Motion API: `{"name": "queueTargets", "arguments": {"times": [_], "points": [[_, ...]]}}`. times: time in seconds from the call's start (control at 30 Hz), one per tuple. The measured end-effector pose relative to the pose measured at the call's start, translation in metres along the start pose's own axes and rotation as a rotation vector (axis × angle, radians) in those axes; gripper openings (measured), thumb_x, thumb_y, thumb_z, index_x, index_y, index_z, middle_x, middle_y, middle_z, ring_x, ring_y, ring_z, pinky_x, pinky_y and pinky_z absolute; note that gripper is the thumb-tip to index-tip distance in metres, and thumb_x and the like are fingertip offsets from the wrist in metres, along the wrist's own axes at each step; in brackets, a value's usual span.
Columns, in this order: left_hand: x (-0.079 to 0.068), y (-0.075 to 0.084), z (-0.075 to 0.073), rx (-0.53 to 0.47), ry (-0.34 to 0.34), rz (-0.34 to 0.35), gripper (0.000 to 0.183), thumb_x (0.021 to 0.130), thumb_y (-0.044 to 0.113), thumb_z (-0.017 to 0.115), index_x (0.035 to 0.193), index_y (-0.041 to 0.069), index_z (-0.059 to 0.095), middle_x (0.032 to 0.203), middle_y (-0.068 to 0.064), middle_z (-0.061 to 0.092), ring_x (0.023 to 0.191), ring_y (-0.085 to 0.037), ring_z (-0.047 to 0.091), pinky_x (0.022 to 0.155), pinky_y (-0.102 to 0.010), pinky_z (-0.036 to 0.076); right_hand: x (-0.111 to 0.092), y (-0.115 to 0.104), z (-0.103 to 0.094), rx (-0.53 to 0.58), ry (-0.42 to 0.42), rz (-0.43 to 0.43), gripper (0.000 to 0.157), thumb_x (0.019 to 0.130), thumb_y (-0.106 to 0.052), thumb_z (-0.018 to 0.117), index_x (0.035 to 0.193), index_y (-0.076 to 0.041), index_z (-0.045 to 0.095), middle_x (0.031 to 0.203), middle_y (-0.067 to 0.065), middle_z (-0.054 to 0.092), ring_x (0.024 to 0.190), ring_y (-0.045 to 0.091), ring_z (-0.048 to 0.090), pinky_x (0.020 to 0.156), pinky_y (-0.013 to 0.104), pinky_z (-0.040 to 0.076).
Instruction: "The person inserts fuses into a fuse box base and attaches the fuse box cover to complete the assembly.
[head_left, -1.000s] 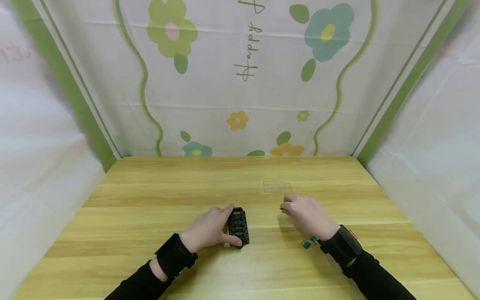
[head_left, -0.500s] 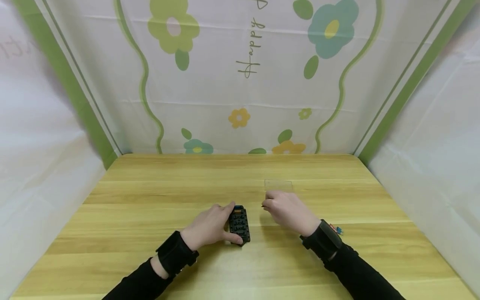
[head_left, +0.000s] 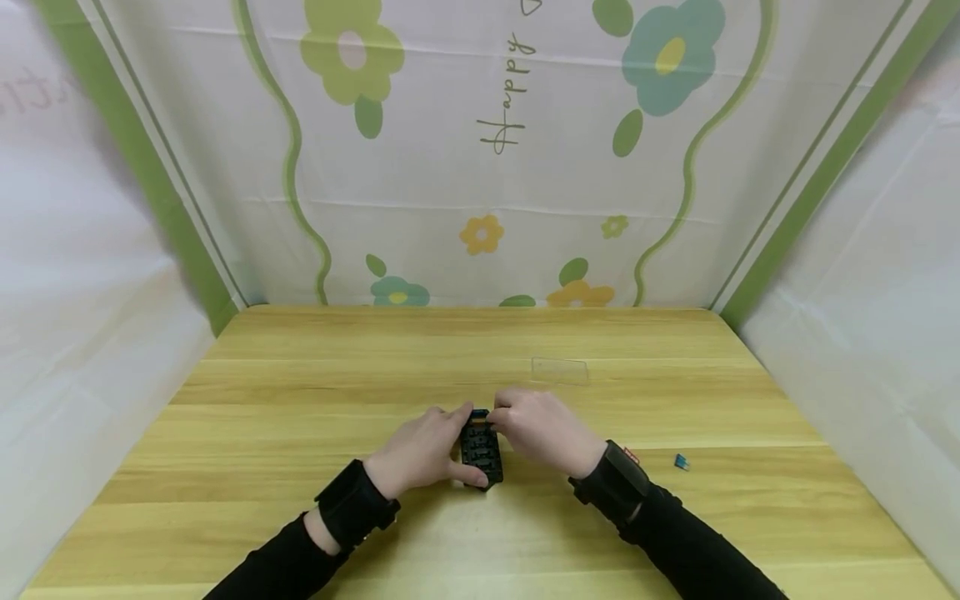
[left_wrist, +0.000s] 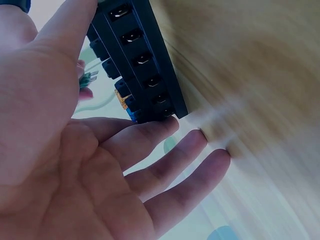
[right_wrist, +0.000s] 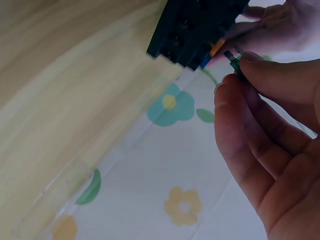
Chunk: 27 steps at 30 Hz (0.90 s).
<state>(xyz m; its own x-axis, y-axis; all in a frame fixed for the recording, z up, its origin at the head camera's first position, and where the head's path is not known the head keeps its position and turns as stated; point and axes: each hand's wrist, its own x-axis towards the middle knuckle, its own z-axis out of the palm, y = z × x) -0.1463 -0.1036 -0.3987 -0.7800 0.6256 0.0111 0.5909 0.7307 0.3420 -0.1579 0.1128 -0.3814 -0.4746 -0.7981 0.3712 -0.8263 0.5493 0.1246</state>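
Observation:
A black fuse box (head_left: 481,457) with rows of slots lies on the table. My left hand (head_left: 420,450) holds it by its two ends, thumb at the near end and index finger at the far end; the other fingers spread out beside it in the left wrist view. Between thumb and fingertips my right hand (head_left: 546,427) pinches a small green blade fuse (right_wrist: 236,64), metal prongs facing the box. The fuse is just above the box's far end. There, an orange fuse (right_wrist: 218,46) and a blue fuse (right_wrist: 205,61) sit side by side in the box.
A loose blue fuse (head_left: 681,462) lies on the wooden table (head_left: 330,375) at the right. Farther back is a flat clear plastic cover (head_left: 559,371). Flower-printed cloth (head_left: 420,167) hangs behind the table, with white cloth at both sides.
My right hand has carried the green fuse leftward from the right side of the table to the fuse box. The left hand keeps its hold on the box.

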Motion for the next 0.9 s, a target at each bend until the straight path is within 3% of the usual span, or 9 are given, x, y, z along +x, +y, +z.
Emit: {"name": "queueTargets", "arguments": {"times": [0.2,0.43,0.9], "points": [[-0.001,0.0,0.0,0.001,0.002,0.006,0.101,0.073,0.066,0.067,0.144,-0.001,0.038,0.109,-0.015,0.06,0.09,-0.023,0.057,0.066,-0.027,0.043,0.004,-0.003,0.006,0.048,-0.026,0.005,0.01,0.087,-0.008,0.068,0.091,-0.016,0.073,0.081,-0.004,0.05,0.063,0.005,0.042,0.055,0.015,0.033],[0.0,-0.001,0.0,-0.012,0.013,0.019,0.099,0.073,0.065,0.068,0.143,0.001,0.039,0.101,-0.011,0.06,0.08,-0.016,0.053,0.061,-0.024,0.041,0.008,-0.004,0.01,0.088,-0.05,0.009,0.018,0.089,-0.003,0.061,0.09,-0.017,0.072,0.08,-0.006,0.048,0.062,0.004,0.041,0.053,0.013,0.033],[0.0,-0.001,0.001,0.003,0.015,0.008,0.101,0.073,0.065,0.068,0.144,-0.001,0.038,0.106,-0.014,0.061,0.086,-0.02,0.057,0.065,-0.026,0.044,0.012,-0.003,0.016,0.096,-0.075,0.029,0.015,0.09,-0.006,0.062,0.091,-0.016,0.072,0.079,-0.006,0.05,0.062,0.003,0.043,0.053,0.013,0.035]]}}
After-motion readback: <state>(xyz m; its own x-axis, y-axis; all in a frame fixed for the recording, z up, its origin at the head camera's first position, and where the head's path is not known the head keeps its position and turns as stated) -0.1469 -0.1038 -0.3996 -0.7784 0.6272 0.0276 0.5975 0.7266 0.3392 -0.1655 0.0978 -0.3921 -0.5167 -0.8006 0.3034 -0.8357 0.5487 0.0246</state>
